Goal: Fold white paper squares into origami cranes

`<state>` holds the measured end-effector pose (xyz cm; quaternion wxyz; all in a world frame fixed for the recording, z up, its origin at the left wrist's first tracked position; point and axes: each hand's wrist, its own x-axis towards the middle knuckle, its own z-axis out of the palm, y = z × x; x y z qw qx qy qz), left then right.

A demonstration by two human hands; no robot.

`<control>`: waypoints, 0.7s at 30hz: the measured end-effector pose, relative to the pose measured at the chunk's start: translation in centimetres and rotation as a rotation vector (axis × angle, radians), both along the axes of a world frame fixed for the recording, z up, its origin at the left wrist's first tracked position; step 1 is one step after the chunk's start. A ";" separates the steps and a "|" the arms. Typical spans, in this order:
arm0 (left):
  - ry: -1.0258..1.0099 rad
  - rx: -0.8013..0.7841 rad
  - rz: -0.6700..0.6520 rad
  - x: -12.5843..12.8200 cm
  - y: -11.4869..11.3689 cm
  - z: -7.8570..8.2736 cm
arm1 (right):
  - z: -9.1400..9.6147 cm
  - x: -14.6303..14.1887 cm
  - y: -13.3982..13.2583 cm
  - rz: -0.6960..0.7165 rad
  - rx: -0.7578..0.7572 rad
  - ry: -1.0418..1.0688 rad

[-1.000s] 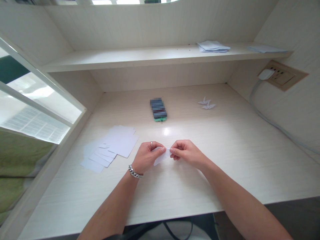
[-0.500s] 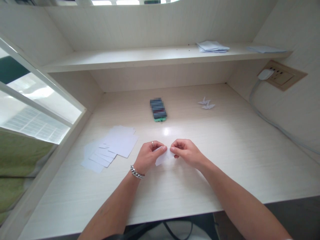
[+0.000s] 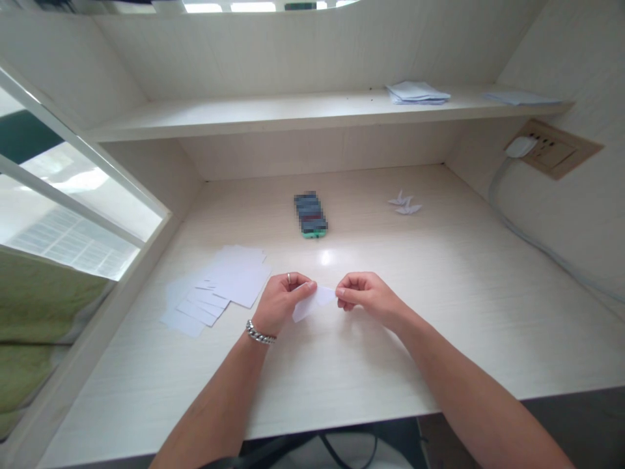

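Note:
Between my two hands is a small white folded piece of paper (image 3: 312,304), held just over the desk. My left hand (image 3: 283,299), with a ring and a chain bracelet, pinches its left part between thumb and fingers. At the paper's pointed right tip, my right hand (image 3: 362,293) pinches with thumb and forefinger, the other fingers curled in. The paper's left end is partly hidden behind my left hand. Left of my hands lie loose white paper sheets (image 3: 239,273), fanned out and overlapping.
A blurred dark phone-like object with a green edge (image 3: 311,215) lies behind my hands. Small folded paper pieces (image 3: 407,207) rest at the back right. Paper stacks (image 3: 417,92) are on the shelf (image 3: 273,118). A cable (image 3: 537,246) runs from the wall socket (image 3: 556,153).
My left hand has shifted left, drawing away from my right hand. More of the folded paper shows between them, its pointed right end included. My right hand is almost where it was.

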<state>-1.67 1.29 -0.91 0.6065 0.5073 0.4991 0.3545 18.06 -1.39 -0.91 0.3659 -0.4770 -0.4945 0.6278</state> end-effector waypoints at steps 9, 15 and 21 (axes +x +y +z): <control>-0.040 0.027 0.107 -0.6 0.2 0.2 | 0.7 1.8 0.1 -0.020 -0.032 0.008; 0.025 0.067 0.113 -0.7 0.2 0.4 | 0.4 1.3 0.2 -0.047 0.015 -0.015; 0.066 0.064 0.057 0.2 -0.2 0.6 | 0.2 0.2 -0.1 -0.027 0.077 -0.084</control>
